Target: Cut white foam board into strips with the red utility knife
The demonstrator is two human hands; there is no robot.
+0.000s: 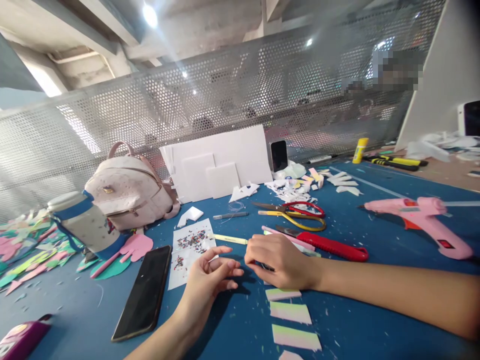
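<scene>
Where the right hand (279,260) arches, foam-like strips (290,312) (flat, four-sided) lie nearby.

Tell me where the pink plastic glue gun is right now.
In the head view, the pink plastic glue gun lies on the right of the blue tabletop, beyond the person's right forearm, nozzle pointing left.

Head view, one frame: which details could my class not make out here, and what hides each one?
All in the head view:
- Right hand: its curled fingers hide whether it holds anything.
- Small coloured bits on the white paper: too small to tell their shapes.
- Lowest pale strip: cut off by the bottom edge.
- Purple object: cut off by the left edge.
- Background behind the mesh panel: veiled by the mesh and blurred.
</scene>
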